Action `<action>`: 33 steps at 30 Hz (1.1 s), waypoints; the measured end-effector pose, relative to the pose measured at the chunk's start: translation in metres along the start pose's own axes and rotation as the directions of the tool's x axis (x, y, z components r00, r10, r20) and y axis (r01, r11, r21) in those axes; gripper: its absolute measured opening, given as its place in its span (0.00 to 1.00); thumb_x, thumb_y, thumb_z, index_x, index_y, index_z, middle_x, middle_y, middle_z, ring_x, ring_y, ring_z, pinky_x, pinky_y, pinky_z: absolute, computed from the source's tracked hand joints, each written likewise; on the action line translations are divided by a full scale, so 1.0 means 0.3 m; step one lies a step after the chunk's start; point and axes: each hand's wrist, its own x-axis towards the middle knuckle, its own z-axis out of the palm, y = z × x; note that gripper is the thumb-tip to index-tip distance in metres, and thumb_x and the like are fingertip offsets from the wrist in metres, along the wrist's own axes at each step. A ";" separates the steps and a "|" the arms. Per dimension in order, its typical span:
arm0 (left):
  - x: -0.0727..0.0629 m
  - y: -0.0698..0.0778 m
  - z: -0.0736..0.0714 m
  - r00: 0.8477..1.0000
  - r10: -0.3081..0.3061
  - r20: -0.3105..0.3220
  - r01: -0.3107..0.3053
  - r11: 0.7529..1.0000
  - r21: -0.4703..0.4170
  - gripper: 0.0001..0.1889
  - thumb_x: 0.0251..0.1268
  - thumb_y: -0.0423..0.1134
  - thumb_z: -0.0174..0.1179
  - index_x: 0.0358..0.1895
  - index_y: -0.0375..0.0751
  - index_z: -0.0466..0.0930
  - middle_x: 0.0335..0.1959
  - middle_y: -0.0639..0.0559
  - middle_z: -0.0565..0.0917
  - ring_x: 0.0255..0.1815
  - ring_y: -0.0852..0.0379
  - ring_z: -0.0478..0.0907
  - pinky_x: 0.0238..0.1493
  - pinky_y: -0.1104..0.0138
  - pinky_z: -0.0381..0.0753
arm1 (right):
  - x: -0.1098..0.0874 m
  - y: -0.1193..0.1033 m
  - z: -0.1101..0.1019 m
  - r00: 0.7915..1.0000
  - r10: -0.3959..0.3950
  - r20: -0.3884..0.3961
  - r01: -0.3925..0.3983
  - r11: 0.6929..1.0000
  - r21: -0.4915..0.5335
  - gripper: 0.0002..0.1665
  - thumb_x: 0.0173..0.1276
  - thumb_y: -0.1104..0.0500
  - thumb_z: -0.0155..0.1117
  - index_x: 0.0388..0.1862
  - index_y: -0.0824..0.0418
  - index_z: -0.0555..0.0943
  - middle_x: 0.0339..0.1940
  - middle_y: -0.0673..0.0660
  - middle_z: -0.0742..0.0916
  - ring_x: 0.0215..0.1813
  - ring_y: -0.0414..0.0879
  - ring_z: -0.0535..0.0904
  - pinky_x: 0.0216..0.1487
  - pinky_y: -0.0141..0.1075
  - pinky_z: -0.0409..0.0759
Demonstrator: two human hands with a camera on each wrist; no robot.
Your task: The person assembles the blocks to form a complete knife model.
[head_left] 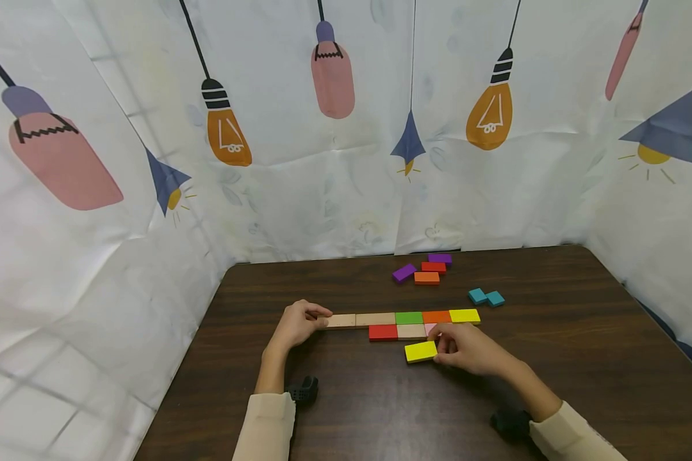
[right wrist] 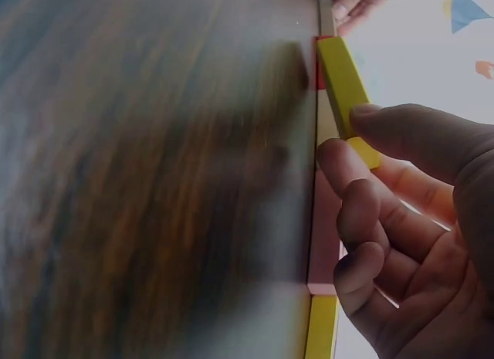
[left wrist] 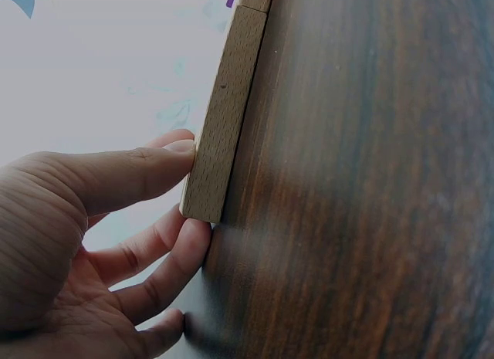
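Note:
My left hand (head_left: 297, 324) is at the left end of a two-row line of flat blocks. Its thumb and fingers hold the end of a plain wooden block (left wrist: 228, 112), with the thumb on its upper edge. In my right hand (head_left: 467, 347), a yellow block (head_left: 420, 352) is pinched between thumb and fingers, tilted and raised in front of the line. The near row shows a red block (head_left: 383, 333), a plain wooden block (head_left: 411, 331) and a pink block (right wrist: 324, 239), partly covered by the right hand in the head view.
The far row continues with a green block (head_left: 409, 318), an orange block (head_left: 436, 317) and another yellow block (head_left: 464, 315). Behind lie two teal blocks (head_left: 477, 296) and a loose group with purple blocks (head_left: 404, 273), a red-orange block (head_left: 433, 267) and an orange block (head_left: 427, 278).

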 end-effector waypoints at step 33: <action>-0.001 -0.006 0.001 1.000 0.011 -0.003 -0.011 1.000 -0.007 0.06 0.67 0.37 0.69 0.43 0.52 0.92 0.44 0.50 0.82 0.41 0.55 0.79 0.42 0.59 0.82 | 0.122 -0.104 0.098 0.999 0.049 -0.009 -0.050 0.997 -0.060 0.16 0.66 0.56 0.75 0.49 0.55 0.81 0.27 0.43 0.81 0.29 0.37 0.75 0.33 0.30 0.76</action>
